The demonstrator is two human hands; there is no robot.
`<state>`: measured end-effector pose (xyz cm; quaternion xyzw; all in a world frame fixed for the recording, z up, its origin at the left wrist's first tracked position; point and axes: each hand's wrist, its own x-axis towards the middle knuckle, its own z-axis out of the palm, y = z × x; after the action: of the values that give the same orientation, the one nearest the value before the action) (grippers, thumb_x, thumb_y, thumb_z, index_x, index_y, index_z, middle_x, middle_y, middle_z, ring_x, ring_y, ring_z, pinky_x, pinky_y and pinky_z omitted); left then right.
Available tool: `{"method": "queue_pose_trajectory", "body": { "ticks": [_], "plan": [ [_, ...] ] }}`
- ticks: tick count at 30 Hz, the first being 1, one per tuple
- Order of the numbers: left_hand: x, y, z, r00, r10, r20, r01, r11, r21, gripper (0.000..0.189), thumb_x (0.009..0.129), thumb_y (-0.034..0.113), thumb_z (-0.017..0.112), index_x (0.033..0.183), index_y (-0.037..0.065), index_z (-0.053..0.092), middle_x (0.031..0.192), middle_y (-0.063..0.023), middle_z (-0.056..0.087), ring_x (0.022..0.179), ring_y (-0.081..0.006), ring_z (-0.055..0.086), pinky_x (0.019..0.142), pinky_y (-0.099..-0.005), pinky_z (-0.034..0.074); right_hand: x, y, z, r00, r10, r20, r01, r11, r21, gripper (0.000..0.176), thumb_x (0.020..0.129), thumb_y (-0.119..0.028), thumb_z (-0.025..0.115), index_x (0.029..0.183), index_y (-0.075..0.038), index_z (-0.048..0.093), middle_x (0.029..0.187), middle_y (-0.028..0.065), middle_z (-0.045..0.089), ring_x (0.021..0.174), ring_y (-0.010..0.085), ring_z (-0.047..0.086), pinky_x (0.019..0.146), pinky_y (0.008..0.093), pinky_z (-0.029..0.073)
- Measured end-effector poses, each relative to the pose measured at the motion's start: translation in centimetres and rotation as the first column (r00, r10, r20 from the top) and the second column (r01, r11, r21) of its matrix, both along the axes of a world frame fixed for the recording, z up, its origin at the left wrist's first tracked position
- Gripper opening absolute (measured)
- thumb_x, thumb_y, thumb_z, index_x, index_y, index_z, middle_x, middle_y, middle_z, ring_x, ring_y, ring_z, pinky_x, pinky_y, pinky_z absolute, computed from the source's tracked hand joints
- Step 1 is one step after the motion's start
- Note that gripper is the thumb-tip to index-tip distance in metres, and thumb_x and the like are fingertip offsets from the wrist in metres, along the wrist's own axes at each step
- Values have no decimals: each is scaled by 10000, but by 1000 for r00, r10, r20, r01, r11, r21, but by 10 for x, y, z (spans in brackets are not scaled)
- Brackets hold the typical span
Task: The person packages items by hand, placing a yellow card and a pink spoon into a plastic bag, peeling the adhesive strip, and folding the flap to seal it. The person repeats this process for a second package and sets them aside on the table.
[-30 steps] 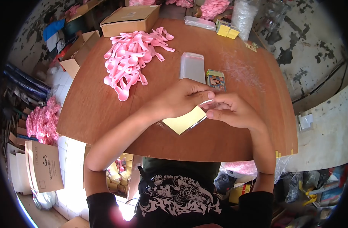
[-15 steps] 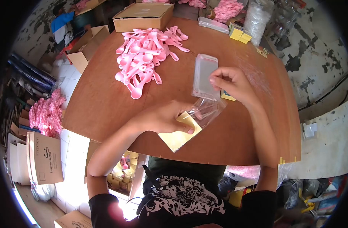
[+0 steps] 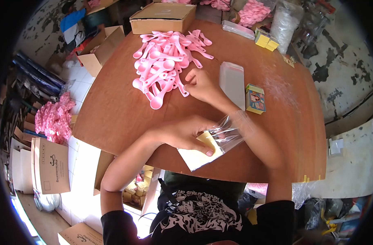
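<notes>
My left hand [image 3: 186,132] is closed on a pale yellow card [image 3: 198,155], thumb on top, with a clear plastic bag [image 3: 233,130] around or against it. The bag's loose end spreads to the right against my right forearm. At the right edge of a heap of pink plastic measuring spoons [image 3: 158,61] is my right hand [image 3: 204,85]. Its fingers are bent and a little apart, close to one spoon's handle; I see nothing held in them. Right of that hand lies a stack of clear bags [image 3: 232,83], beside a small stack of printed cards [image 3: 255,99].
A closed cardboard box [image 3: 162,18] stands behind the spoons. Yellow card stacks [image 3: 266,39] and a roll of clear plastic [image 3: 286,26] sit at the back right. An open carton [image 3: 100,49] is off the table's left, near another person [image 3: 72,24].
My right hand has moved left from the bag stack to the spoons, uncovering the printed cards. My left hand still holds the card and bag. The view has shifted slightly.
</notes>
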<state>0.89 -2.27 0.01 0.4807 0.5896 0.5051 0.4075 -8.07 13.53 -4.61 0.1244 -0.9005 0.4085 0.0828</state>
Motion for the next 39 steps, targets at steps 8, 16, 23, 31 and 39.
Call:
{"method": "queue_pose_trajectory", "body": {
  "ticks": [8, 16, 23, 31, 39],
  "plan": [
    [2, 9, -3, 999, 33, 20, -32, 998, -62, 383, 814, 167, 754, 1132, 36, 585, 870, -4, 647, 756, -51, 588, 640, -247, 493, 43, 39, 41, 996, 65, -66, -54, 986, 155, 173, 821, -162, 690, 893, -5, 689, 786, 96, 704, 701, 194, 682, 655, 309, 526],
    [3, 9, -11, 994, -46, 104, 44, 999, 13, 385, 822, 145, 754, 1146, 28, 580, 897, 15, 643, 774, -46, 582, 666, -239, 499, 41, 2, 26, 997, -77, -29, 83, 936, 343, 272, 738, -302, 720, 734, -30, 703, 715, 176, 672, 683, 339, 666, 639, 435, 520],
    [-4, 2, -7, 993, 77, 92, -75, 997, -25, 408, 820, 164, 764, 1168, 48, 585, 850, 31, 630, 745, -30, 560, 625, -225, 467, 69, 57, 51, 981, -121, -152, 131, 989, 62, 167, 817, -170, 689, 870, -12, 700, 732, 110, 687, 660, 167, 665, 596, 302, 501],
    [-2, 9, -10, 974, 214, -78, -221, 971, -89, 394, 819, 138, 744, 1180, 62, 605, 810, -12, 629, 731, -62, 567, 629, -257, 463, 155, 149, 104, 942, -278, -190, 89, 749, -657, 212, 926, -134, 634, 1068, 22, 655, 813, 56, 666, 651, 88, 596, 615, 231, 492],
    [7, 15, -2, 946, 248, -208, -264, 963, -56, 456, 825, 150, 731, 1246, 53, 582, 894, -58, 673, 785, -116, 597, 721, -309, 480, 153, 120, 97, 990, -142, -21, 105, 819, -565, 205, 916, -131, 645, 1039, 31, 662, 767, 49, 653, 622, 76, 577, 582, 227, 479]
  ]
}}
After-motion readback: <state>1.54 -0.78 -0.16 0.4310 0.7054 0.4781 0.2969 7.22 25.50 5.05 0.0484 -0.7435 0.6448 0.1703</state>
